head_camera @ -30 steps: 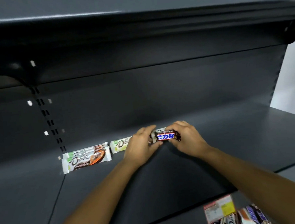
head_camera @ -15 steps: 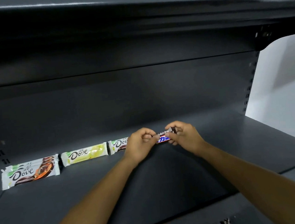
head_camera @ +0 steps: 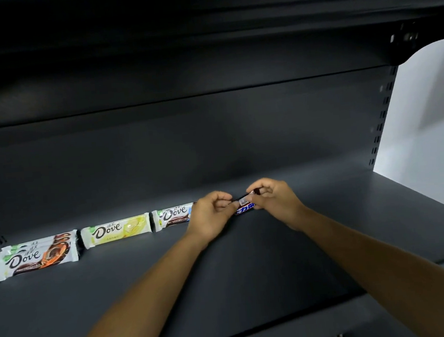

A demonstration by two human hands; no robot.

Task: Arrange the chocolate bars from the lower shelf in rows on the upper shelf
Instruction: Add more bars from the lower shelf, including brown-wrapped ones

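You read "Dove" on orange-brown wrapper (head_camera: pixel 35 256) at 9 o'clock, yellow wrapper (head_camera: pixel 116 229), blue-edged wrapper (head_camera: pixel 172 215). Dark bar (head_camera: pixel 246 208), 3 o'clock of those: white "力架".

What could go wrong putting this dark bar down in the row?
Both the left hand and right hand pinch the dark bar, which looks tilted against the row; let go like that, it may land crooked. The left hand also covers the end of the nearest white bar, so pulling back could knock that one out of line.
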